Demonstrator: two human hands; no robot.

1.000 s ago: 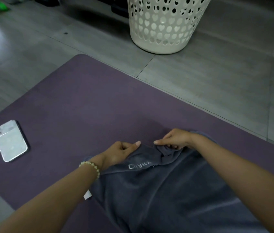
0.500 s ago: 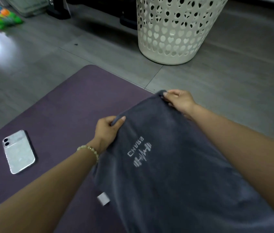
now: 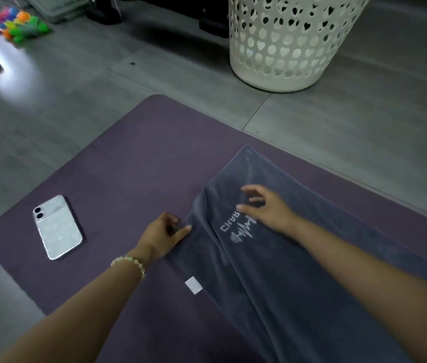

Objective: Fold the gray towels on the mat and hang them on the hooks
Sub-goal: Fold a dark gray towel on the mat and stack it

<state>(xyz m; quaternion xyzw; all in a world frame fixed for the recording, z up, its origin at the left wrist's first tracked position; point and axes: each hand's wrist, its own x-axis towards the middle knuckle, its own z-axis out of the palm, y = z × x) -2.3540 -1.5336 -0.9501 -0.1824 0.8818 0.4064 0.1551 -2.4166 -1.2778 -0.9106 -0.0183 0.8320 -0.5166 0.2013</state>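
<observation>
Head view — left hand (image 3: 162, 235) pinches gray towel (image 3: 298, 297) on mat (image 3: 133, 163)

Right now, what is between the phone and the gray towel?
In the head view, bare purple mat comes first, then the left hand, which pinches the edge of the towel.

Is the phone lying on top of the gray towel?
No, the phone lies on the bare purple mat, apart from the towel, off to its left.
</observation>
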